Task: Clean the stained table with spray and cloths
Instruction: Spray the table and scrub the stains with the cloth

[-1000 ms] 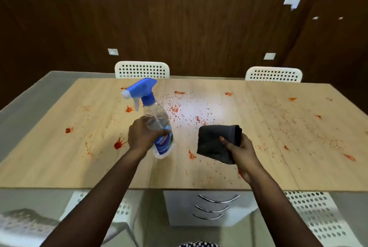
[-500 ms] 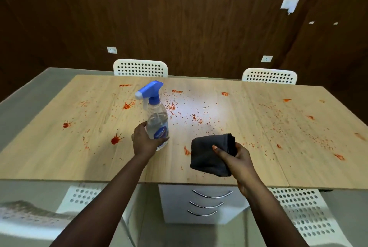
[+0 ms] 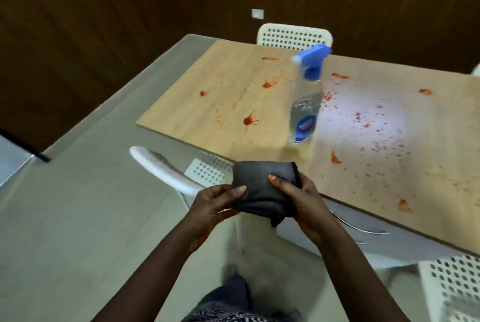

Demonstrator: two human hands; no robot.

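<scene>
Presently: wooden bench [image 3: 233, 80], broad, flat and rigid, spattered with red stains [image 3: 250, 121], its near edge just beyond the hands and open room to the right. Spray bottle [image 3: 306, 103], clear plastic, likely light and tippy, stands upright near that edge, best taken at the neck. Folded dark cloth [image 3: 262, 191], soft and limp, is held off the bench, left hand [image 3: 215, 204] and right hand [image 3: 302, 199] each pinching a side.

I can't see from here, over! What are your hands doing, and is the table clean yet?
Left hand, right hand grip dark cloth. Spray bottle stands free. Table stained. Nothing blocking.
</scene>
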